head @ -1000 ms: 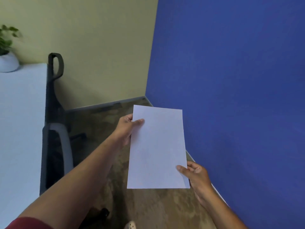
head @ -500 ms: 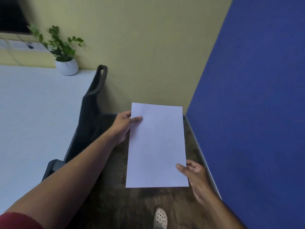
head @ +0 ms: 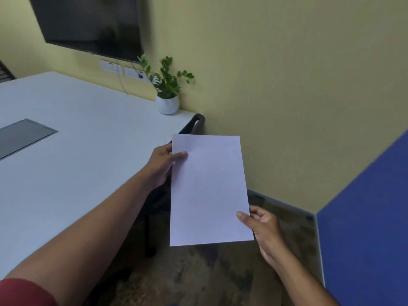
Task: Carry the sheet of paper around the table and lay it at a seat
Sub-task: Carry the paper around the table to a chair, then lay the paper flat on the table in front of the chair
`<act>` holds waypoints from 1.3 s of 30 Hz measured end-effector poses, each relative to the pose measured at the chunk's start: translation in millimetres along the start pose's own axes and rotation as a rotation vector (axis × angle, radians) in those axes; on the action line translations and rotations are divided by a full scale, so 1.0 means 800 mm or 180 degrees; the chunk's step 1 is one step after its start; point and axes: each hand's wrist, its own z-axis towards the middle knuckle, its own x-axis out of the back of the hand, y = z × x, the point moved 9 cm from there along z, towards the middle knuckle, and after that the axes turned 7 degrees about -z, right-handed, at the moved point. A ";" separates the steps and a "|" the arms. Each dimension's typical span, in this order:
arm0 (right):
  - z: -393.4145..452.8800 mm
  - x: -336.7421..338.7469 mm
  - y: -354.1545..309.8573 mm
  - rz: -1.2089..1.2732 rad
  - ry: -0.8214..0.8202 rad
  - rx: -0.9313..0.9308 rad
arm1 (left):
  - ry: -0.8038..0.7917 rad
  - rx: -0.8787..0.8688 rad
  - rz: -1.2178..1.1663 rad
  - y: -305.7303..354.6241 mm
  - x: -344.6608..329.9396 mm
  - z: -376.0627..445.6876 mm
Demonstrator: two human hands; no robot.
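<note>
A blank white sheet of paper is held in the air in front of me, past the right edge of the white table. My left hand pinches its upper left edge, thumb on top. At the sheet's lower right edge my right hand grips it, thumb on the paper. A black office chair is tucked at the table's far right corner, mostly hidden behind the paper and my left hand.
A potted plant in a white pot stands at the table's far corner. A dark screen hangs on the yellow wall. A grey cable hatch is set in the tabletop. A blue wall rises on the right beyond patterned carpet.
The view has swung left: the table, plant and screen now fill the left side and the blue wall has slid to the right. Both hands keep the same grip on the paper.
</note>
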 end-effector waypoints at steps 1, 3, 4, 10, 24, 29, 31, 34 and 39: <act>0.003 -0.002 -0.008 0.0005 -0.0031 0.0018 | -0.0017 -0.0037 0.0010 0.005 -0.002 0.005; 0.077 -0.019 -0.016 -0.0074 -0.0214 -0.0001 | 0.0169 -0.0074 -0.0025 0.012 0.016 0.049; 0.079 -0.020 -0.024 -0.0054 -0.0206 0.0013 | 0.0159 -0.0097 -0.0022 0.015 0.015 0.052; 0.225 -0.081 -0.076 -0.0102 -0.0412 0.0081 | 0.0382 -0.0272 -0.0057 0.045 0.065 0.184; 0.540 -0.275 -0.237 -0.0681 -0.1158 0.0456 | 0.1139 -0.0593 -0.0111 0.165 0.218 0.415; 0.621 -0.368 -0.256 -0.0831 -0.1740 0.0485 | 0.1690 -0.0705 -0.0083 0.178 0.290 0.433; 0.637 -0.408 -0.254 -0.0849 -0.2014 0.0429 | 0.1876 -0.0651 -0.0130 0.172 0.320 0.432; 0.677 -0.487 -0.244 -0.1116 -0.2737 0.0231 | 0.2527 -0.0690 -0.0240 0.164 0.371 0.419; 0.708 -0.552 -0.215 -0.1373 -0.3103 0.0035 | 0.2965 -0.0330 -0.0349 0.124 0.410 0.384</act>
